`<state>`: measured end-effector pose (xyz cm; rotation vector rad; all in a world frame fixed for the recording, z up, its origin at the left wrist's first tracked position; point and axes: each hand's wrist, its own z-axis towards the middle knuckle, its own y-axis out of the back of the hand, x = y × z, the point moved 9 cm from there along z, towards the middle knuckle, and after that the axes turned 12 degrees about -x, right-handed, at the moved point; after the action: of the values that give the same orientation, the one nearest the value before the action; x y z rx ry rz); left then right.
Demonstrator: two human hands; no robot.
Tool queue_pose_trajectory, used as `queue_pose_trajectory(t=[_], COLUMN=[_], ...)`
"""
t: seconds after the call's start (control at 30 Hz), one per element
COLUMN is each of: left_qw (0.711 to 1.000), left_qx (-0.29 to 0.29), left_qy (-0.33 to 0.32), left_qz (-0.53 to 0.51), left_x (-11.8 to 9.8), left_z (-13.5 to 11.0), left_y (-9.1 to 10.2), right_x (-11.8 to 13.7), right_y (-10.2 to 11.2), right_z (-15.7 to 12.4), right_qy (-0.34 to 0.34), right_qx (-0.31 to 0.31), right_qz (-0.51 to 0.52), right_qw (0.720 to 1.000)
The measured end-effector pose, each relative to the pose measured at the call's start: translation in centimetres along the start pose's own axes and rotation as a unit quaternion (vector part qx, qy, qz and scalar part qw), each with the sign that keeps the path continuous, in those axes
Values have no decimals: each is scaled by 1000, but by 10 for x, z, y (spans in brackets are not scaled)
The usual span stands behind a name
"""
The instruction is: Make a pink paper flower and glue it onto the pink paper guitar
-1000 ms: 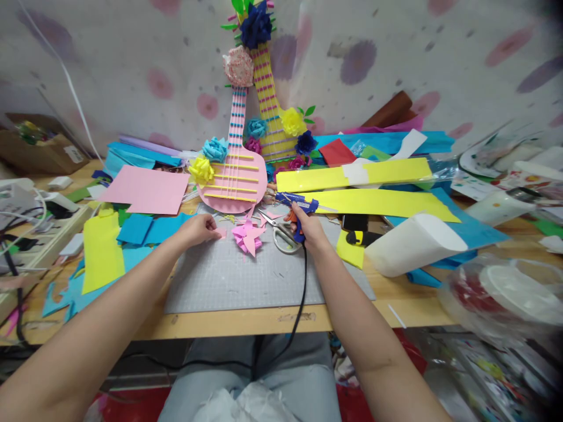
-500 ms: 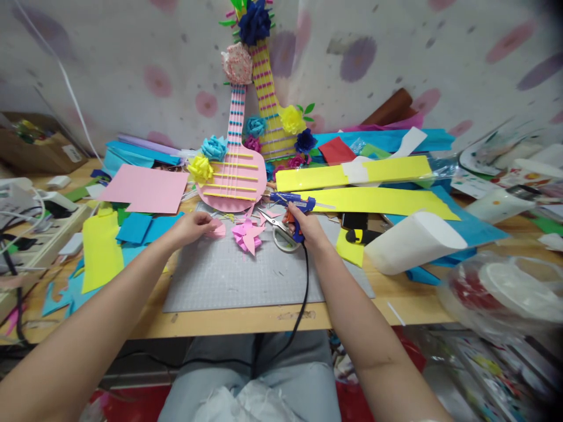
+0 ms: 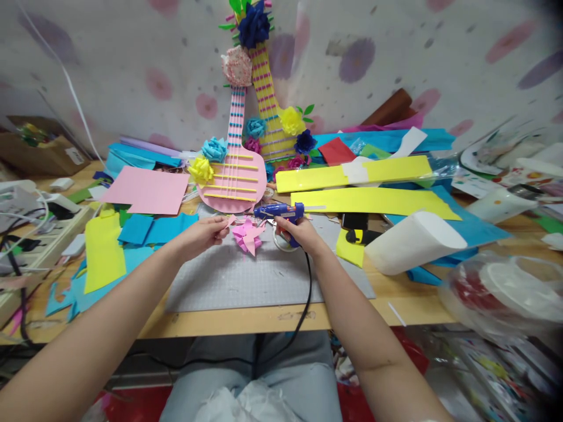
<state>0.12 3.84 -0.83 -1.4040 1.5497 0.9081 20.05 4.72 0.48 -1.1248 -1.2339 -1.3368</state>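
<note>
My right hand (image 3: pixel 299 232) is closed around the handle of a blue hot glue gun (image 3: pixel 279 210), its nozzle pointing left. Between the fingertips of my left hand (image 3: pixel 204 235) is a small pink paper piece (image 3: pixel 231 220), mostly covered by the fingers. The gun's tip is a short way right of that piece. Below them, a pink paper flower (image 3: pixel 247 236) with loose petals lies on the grey cutting mat (image 3: pixel 259 287). Scissors (image 3: pixel 281 241) rest under the glue gun, partly hidden by it and my right hand.
Behind stands a pink paper guitar (image 3: pixel 235 176) with flowers, leaning near a yellow one (image 3: pixel 266 88). Yellow strips (image 3: pixel 365 200) and a white roll (image 3: pixel 411 243) lie to the right. Pink (image 3: pixel 152 190) and blue sheets (image 3: pixel 169 228) are at left. A black cord (image 3: pixel 307 293) hangs over the table edge.
My left hand has lifted the pink piece and moved right toward the glue gun. The gun has shifted left and slightly down, over the scissors.
</note>
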Motion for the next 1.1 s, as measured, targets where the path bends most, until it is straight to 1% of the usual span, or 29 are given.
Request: queue_pose_trajectory(t=[0.03, 0.1, 0.17, 0.23, 0.33, 0.47, 0.63, 0.9, 1.1], left_qw=[996, 969, 943, 931, 924, 925, 927, 930, 935], left_qx=[29, 77, 100, 108, 103, 87, 81, 93, 77], left_qy=[58, 160, 217, 242, 256, 261, 263, 257, 251], left_qz=[-67, -173, -231, -252, -264, -262, -253, -247, -239], left_x=[5, 11, 13, 13, 14, 16, 16, 17, 14], left_z=[-4, -14, -21, -24, -22, -18, -18, -15, -15], left_y=[-8, -25, -35, -40, -41, -41, -43, -44, -42], right_x=[0, -1, -1, -1, 0, 0, -1, -1, 0], right_y=[1, 1, 1, 0, -4, -8, -8, -6, -6], right_z=[1, 2, 2, 2, 0, -1, 0, 0, -1], right_qy=[1, 7, 16, 28, 47, 61, 62, 56, 60], right_qx=[-5, -13, -19, -22, -22, -22, -32, -40, -38], right_qz=[6, 13, 10, 0, -18, -37, -30, -39, -58], right_qw=[1000, 1000, 1000, 999, 999, 997, 997, 997, 996])
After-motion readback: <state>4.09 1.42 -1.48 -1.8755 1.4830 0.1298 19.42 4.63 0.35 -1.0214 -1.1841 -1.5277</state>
